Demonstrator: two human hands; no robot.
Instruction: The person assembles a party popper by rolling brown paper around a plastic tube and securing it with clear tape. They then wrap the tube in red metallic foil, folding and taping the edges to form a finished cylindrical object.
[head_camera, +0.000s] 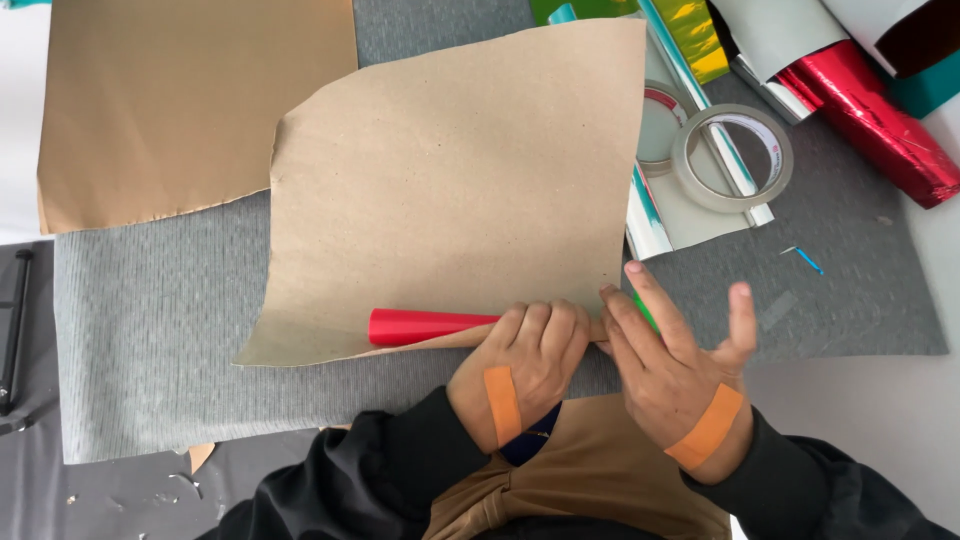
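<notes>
- Two hands are working at the near edge of a grey mat (150, 330) that is covering most of the table.
- A big sheet of brown kraft paper (460, 190) is lying on the mat, its near edge curling up over a red tube (420, 326) — the tube is poking out leftward from under that fold.
- A second brown sheet (180, 100) is sitting at the far left, partly under the first.
- Rolls of shiny wrapping foil (880, 120) — red, teal, yellow-green — are piling up at the far right.
- Two tape rolls (730, 160) are resting just beside the paper's right edge.
- The left hand (525, 365) is curled shut, pressing the paper's edge down onto the tube.
- The right hand (680, 365) is spread open, fingers fanned; only its fingertips are touching the paper's corner, where something green is showing.
</notes>
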